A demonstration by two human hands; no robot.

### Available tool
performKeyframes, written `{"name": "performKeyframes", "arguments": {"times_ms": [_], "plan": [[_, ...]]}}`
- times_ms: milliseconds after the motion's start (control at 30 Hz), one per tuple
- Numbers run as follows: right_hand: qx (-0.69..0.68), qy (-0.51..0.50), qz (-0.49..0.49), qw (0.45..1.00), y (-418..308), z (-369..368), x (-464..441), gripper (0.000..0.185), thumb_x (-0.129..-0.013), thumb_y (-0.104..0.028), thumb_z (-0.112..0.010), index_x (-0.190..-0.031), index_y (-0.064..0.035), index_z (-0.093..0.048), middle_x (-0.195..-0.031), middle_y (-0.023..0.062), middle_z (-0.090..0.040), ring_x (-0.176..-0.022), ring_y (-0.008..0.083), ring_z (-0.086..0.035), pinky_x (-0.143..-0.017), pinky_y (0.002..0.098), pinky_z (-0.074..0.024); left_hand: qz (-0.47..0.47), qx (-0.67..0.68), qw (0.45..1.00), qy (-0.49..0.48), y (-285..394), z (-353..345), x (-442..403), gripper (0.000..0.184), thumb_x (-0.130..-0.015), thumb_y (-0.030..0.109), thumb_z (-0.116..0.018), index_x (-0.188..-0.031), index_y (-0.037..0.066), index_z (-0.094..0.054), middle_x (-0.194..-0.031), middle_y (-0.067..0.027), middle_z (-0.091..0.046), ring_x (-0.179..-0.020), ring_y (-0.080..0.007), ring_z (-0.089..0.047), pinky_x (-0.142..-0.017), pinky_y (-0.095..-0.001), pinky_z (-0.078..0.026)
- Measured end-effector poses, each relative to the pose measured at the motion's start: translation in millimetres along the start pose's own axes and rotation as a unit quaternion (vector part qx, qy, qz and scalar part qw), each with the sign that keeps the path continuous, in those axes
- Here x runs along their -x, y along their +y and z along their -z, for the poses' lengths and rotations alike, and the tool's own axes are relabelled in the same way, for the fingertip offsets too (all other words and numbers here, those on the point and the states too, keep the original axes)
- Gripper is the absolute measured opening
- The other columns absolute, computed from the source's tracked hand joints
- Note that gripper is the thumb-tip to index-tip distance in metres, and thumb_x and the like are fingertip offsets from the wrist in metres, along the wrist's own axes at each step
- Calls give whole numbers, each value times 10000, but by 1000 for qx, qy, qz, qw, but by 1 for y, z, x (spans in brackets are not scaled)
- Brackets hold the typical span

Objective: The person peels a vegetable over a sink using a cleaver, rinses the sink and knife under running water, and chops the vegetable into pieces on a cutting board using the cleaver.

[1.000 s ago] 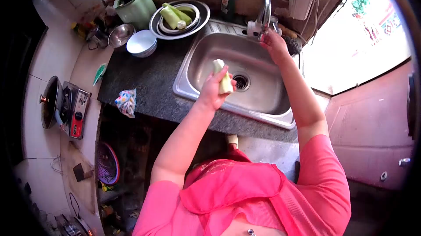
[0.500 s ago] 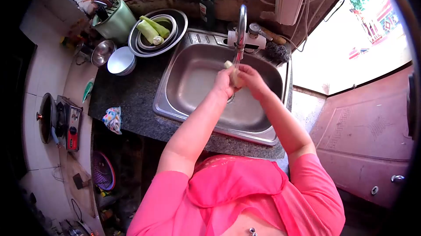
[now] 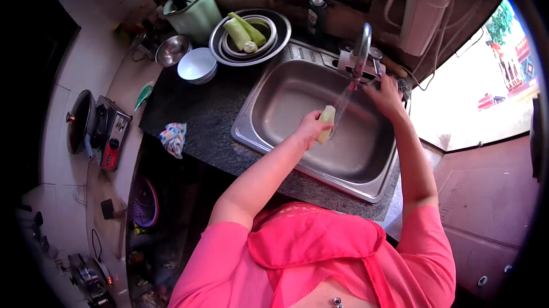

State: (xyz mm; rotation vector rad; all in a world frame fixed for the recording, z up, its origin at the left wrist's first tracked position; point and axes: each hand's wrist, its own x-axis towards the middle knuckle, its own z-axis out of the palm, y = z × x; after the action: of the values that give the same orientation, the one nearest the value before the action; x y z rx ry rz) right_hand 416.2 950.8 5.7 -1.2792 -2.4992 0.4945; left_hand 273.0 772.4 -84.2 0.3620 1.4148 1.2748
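Observation:
My left hand is closed around a peeled pale-green vegetable, held over the sink. Water runs from the curved metal faucet and falls close beside the vegetable. My right hand reaches to the faucet's base, its fingers at the faucet handle; part of the grip is hidden. More pale-green vegetables lie in nested metal bowls on the counter left of the sink.
A white bowl, a small metal bowl and a green knife holder stand left on the dark counter. A patterned cloth lies at its front edge. Behind the sink is a dark bottle; a white water filter hangs at right.
My right hand has left the vegetable and moved right and up to the faucet handle. My left hand keeps the vegetable, now lower, left of the stream. The view has shifted.

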Motion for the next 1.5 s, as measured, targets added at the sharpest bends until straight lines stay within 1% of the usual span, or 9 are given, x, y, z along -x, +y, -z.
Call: {"name": "performKeyframes", "arguments": {"times_ms": [100, 167, 300, 333, 400, 567, 767, 1067, 1500], "plan": [[-153, 98, 114, 977, 36, -37, 15, 735, -802, -379, -646, -1382, -85, -303, -1337, 166, -416, -1248, 300, -394, -968, 479, -353, -98, -78, 992, -15, -1, 20, 14, 447, -768, 24, -683, -1189, 60, -535, -1019, -56, -626, -915, -165, -606, -778, -324, -502], [-522, -90, -111, 841, -15, 2, 60, 681, -874, -289, -581, -1437, -134, -232, -1330, 138, -422, -1246, 218, -397, -942, 382, -403, -84, -17, 994, -74, 16, 31, 28, 449, -760, 10, -691, -1183, 44, -542, -1041, -76, -629, -939, -179, -612, -814, -296, -487], [-351, -294, -314, 832, 47, -107, 83, 324, -899, -197, -532, -1211, -114, -563, -1149, 83, -601, -1041, 218, -562, -836, 370, -449, -43, 2, 992, -118, 12, 69, 27, 436, -788, 30, -675, -1197, 19, -523, -1050, -104, -629, -972, -214, -610, -854, -290, -469], [-68, -187, -26, 980, 40, -123, 102, 268, -893, -199, -546, -1131, -91, -605, -1069, 89, -633, -967, 220, -596, -818, 360, -463, -109, -134, 984, -37, -7, 75, 21, 443, -794, 32, -670, -1207, 14, -511, -1057, -107, -626, -983, -217, -605, -856, -293, -469], [51, -45, 180, 981, -10, -139, 86, 232, -868, -193, -574, -1054, -72, -643, -934, 113, -662, -843, 249, -638, -762, 345, -488, -173, -219, 956, 86, -24, 94, 6, 466, -811, 41, -658, -1235, -4, -471, -1083, -107, -605, -1003, -222, -587, -850, -301, -471], [-283, 30, 126, 950, -182, -136, -23, 250, -844, -144, -597, -1062, -22, -593, -863, 154, -640, -773, 256, -634, -733, 336, -496, -44, 134, 989, 35, 0, 143, 31, 401, -818, 58, -662, -1175, 14, -486, -1010, -69, -589, -901, -180, -597, -787, -315, -502], [-47, 45, -48, 997, -249, -186, -172, 532, -731, -271, -727, -1122, -7, -482, -1101, 215, -560, -1017, 336, -571, -862, 423, -465, -21, 223, 974, -42, 31, 209, 72, 361, -843, 65, -640, -1166, 39, -482, -987, -63, -595, -867, -165, -610, -741, -324, -529], [-56, -84, -169, 980, -244, -190, -216, 241, -657, -95, -652, -846, 54, -667, -772, 147, -652, -574, 234, -641, -490, 346, -518, -42, 262, 963, -43, 52, 269, 93, 315, -855, 52, -620, -1138, 58, -481, -996, -77, -605, -888, -186, -616, -780, -336, -522], [-447, -122, -159, 872, -221, -146, -137, 307, -776, -58, -576, -1059, -38, -460, -817, 88, -564, -616, 172, -577, -467, 325, -521, -106, 324, 940, -11, 78, 268, 134, 348, -876, 84, -582, -1203, 83, -462, -1039, -105, -579, -934, -232, -602, -780, -436, -534]]}}
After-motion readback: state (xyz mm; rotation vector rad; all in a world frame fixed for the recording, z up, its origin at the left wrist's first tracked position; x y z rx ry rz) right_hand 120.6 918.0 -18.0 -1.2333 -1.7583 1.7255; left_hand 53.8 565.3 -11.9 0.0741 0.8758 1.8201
